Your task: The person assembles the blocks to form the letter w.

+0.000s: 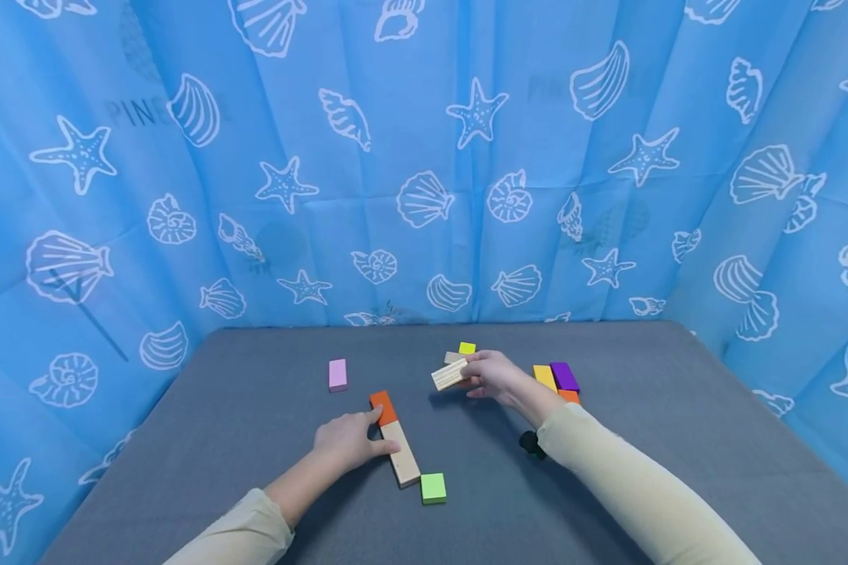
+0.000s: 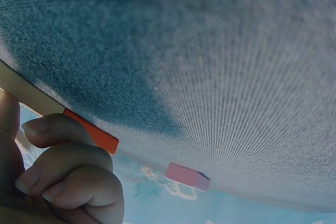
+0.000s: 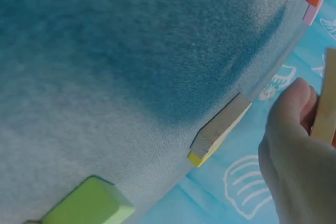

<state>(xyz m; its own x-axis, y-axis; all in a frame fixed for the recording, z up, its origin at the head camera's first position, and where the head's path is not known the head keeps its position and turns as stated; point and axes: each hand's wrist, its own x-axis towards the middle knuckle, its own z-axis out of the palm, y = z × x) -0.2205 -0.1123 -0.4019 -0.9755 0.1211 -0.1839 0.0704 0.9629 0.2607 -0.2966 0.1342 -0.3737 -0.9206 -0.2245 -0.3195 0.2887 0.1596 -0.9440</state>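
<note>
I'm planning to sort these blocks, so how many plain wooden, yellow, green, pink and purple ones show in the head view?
Plain wooden blocks: 3
Yellow blocks: 2
Green block: 1
Pink block: 1
Purple block: 1
Total of these: 8

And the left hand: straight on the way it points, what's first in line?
Likely the orange block set end to end with the plain wooden block, right at the index fingertip of the left hand; contact is hard to judge.

Three bare-wood blocks (image 1: 400, 457), two yellow (image 1: 545, 377), two-plus orange (image 1: 384, 405), one pink (image 1: 337, 374), one green (image 1: 433, 487), one purple (image 1: 564, 376)
</note>
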